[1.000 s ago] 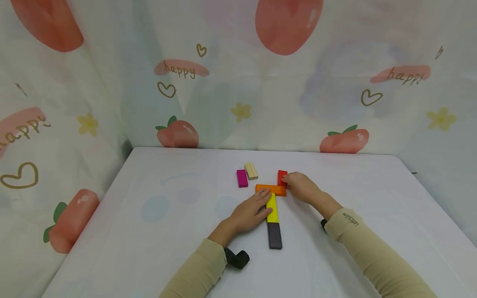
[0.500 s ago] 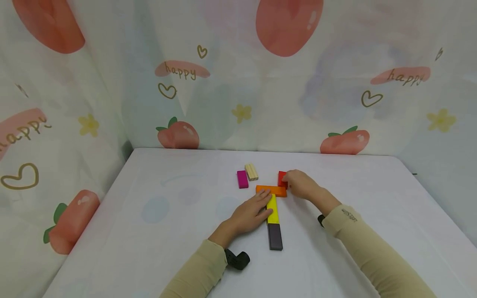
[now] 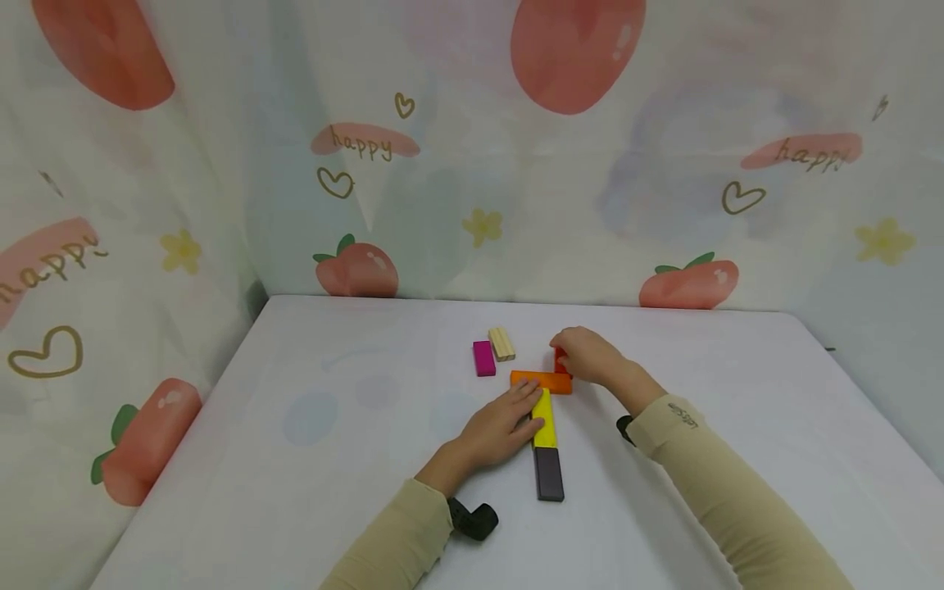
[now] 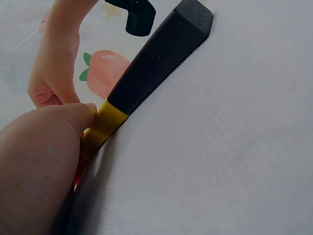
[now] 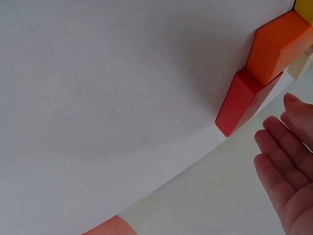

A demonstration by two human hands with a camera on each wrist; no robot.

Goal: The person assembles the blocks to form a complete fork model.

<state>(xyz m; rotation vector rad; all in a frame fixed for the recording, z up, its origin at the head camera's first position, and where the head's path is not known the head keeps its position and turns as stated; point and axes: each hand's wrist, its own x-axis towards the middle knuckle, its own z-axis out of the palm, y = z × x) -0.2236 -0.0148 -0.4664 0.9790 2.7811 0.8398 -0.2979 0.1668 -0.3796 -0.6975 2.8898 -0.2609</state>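
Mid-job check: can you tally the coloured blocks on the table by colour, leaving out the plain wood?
Red block: 1
Orange block: 1
Yellow block: 1
Black block: 1
Magenta block: 1
Total: 5

Hands point(image 3: 497, 428) at yellow block point(image 3: 547, 412), orange block point(image 3: 556, 383) and, contact unclear, red block point(image 3: 559, 362)

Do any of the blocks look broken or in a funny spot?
Nothing I can see looks broken. The pink block and wooden block sit apart from the orange block, slightly staggered, but that hardly looks odd.
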